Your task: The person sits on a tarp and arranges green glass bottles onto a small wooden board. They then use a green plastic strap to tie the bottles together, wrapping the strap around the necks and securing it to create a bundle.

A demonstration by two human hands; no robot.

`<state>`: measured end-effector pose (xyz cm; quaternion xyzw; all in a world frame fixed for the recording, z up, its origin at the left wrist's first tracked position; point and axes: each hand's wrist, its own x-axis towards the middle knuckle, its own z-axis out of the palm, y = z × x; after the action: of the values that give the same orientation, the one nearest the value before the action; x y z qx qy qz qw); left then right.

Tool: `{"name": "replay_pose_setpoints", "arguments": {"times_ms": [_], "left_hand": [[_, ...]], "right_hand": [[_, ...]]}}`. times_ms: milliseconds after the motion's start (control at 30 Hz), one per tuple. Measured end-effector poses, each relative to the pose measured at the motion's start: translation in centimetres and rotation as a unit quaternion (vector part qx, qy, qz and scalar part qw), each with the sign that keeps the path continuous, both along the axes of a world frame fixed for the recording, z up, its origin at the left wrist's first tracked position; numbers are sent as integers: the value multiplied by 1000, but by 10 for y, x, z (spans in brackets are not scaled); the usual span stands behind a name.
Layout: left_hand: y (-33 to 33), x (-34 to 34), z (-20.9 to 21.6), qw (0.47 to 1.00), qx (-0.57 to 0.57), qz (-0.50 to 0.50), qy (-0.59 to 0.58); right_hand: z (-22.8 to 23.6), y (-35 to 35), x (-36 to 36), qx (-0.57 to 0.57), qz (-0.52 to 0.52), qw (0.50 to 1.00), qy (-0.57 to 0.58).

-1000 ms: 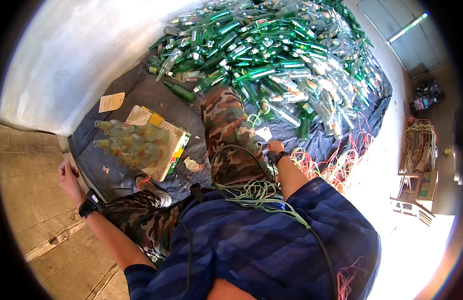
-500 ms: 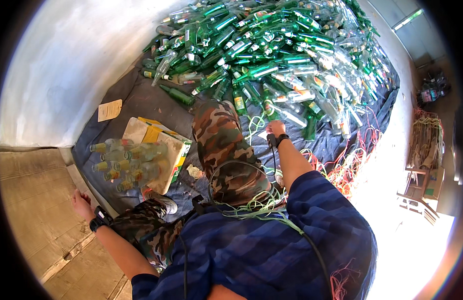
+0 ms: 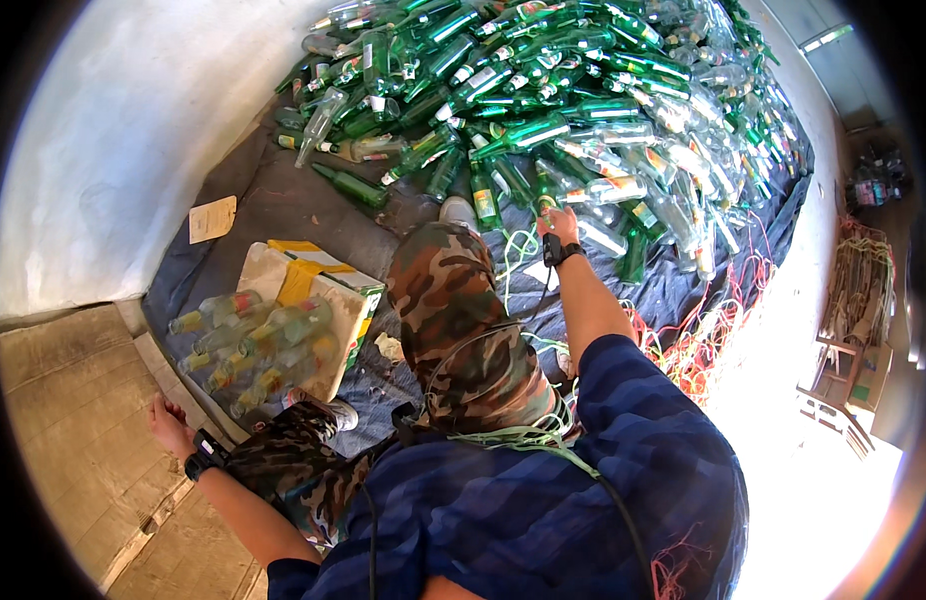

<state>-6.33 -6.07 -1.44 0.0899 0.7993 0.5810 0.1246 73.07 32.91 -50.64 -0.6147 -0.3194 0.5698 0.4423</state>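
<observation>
Person's R hand (image 3: 557,228), at their 12 o'clock, meets the near end of a green btl (image 3: 545,187) at the pile's near edge; can't tell if it's gripping. L hand (image 3: 170,428), approx 9–10 o'clock, hangs by the cardboard (image 3: 73,430), fingers loosely curled, part-spread. Clear btls (image 3: 283,335) cluster nr a taped box (image 3: 261,272), 10 o'clock. Btl pile (image 3: 528,135) spans 12–1, tangled straps (image 3: 683,350) at 2.

Two hands (image 3: 169,425) (image 3: 557,228), two shoes (image 3: 459,212), one taped carton (image 3: 350,312), one tan card (image 3: 213,219)
The piled bottles (image 3: 528,133) are too many to count.
</observation>
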Motion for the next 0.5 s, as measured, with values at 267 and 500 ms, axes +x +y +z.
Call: {"name": "replay_pose_setpoints", "arguments": {"times_ms": [267,500], "left_hand": [[14,16,-4,1000,-13,21,-4],[30,20,-21,1000,-1,-12,-9]], "right_hand": [[47,23,-6,-139,-189,906,353],[86,-3,-6,-97,-317,913,238]]}}
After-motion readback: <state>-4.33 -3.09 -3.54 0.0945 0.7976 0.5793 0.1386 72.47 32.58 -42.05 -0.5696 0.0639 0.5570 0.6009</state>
